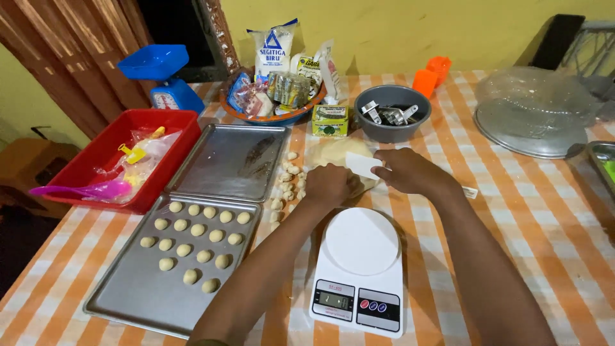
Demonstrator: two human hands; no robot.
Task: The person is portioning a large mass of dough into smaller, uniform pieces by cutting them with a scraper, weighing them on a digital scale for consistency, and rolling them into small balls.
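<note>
While the left hand (pixel 328 184) rests curled on the near edge of the dough mass (pixel 336 154), its grip is closed over the dough, though the fingertips are hidden underneath. The right hand (pixel 410 172) sits just beside it, its grip pinched narrow on a flat white scraper (pixel 362 164) whose blade lies on the dough between the two hands. The dough mass itself lies on the orange-checked tabletop (pixel 525 211), just beyond both grips.

Left of the left grip, a scatter of small dough pieces (pixel 289 182) lies on the cloth. Further left and nearer the person, a metal baking tray (pixel 128 288) holds rows of rolled dough balls (pixel 195 230); an empty tray (pixel 234 160) lies beyond it. Directly below the grips, toward the person, stands a white digital scale (pixel 360 269). Beyond the right grip sits a grey bowl (pixel 391 125) with metal cutters inside. A red tub (pixel 109 157) sits far left, well apart from both hands.
</note>
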